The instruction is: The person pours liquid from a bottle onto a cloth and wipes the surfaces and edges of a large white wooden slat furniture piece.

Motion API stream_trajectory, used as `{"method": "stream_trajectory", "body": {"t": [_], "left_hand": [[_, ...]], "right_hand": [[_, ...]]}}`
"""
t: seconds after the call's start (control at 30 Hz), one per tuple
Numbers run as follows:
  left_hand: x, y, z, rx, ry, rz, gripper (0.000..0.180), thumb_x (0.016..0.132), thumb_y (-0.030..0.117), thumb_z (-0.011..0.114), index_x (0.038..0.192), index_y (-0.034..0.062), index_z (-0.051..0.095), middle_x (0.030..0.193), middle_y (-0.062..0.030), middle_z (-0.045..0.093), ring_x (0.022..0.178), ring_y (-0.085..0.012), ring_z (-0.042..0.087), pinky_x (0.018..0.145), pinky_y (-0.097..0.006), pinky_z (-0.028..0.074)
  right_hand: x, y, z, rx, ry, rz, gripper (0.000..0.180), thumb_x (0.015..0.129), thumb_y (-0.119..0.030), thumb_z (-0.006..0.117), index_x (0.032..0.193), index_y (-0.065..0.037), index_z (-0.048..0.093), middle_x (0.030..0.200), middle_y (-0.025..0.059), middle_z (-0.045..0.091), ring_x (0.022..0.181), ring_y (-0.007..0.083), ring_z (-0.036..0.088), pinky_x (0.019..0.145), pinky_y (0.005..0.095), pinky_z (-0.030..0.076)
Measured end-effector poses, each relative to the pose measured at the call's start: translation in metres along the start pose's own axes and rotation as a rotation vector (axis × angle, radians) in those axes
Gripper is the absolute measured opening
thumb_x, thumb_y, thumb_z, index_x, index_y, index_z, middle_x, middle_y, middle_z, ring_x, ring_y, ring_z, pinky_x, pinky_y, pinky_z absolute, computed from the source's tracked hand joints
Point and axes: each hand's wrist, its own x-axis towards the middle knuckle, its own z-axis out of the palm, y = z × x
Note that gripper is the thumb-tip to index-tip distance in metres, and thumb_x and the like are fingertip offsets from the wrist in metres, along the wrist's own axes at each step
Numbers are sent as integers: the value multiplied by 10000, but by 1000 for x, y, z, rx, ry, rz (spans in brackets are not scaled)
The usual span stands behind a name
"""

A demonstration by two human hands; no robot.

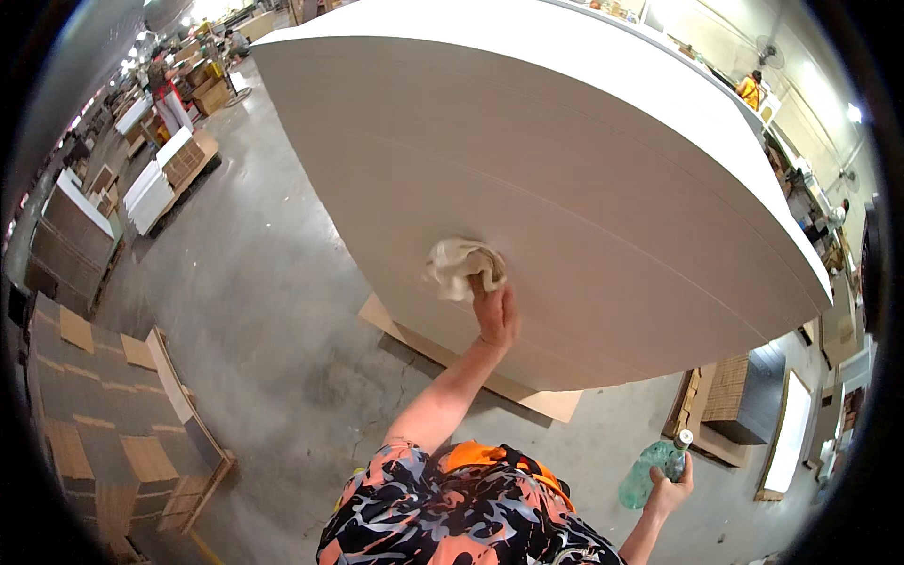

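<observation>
Cloth pressed to the side of the white board stack

The left hand (495,315) had its fingers closed on a crumpled cloth (461,266), held just above them against the stack (565,169); the right hand (670,488), well apart and lower, gripped a green bottle (650,473).

Bright, even overhead light fills the frame; ceiling lamps (852,113) glare at upper right and upper left. Soft shadow lies under the white stack (527,141). Fisheye bending curves edges, with a black rim at the corners.
</observation>
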Motion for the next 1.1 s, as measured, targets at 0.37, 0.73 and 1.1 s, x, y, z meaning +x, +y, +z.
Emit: {"method": "stream_trajectory", "body": {"t": [0.37,0.73,1.1], "left_hand": [[185,-68,-71,-346,430,-111,531,1066,237,320,1551,48,216,1595,-140,250,1400,-273,339,1150,-380,265],[5,115,47,-756,-919,491,483,958,331,529,1369,79,504,1374,-91,549,1229,-214,549,985,-412,465],[240,68,-54,-529,315,-165,528,1042,248,321,1550,119,257,1568,-170,275,1389,-337,338,1132,-450,300]], "right_hand": [[-20,5,16,22,31,37,668,606,168,619,1259,36,578,1042,67,639,893,172,632,777,297,529],[-18,-21,34,64,34,10,601,584,165,698,1155,-17,644,992,22,646,905,145,622,848,296,500],[-22,34,-5,42,184,156,675,559,188,614,1216,32,608,1027,61,636,908,181,631,780,306,533]]}}
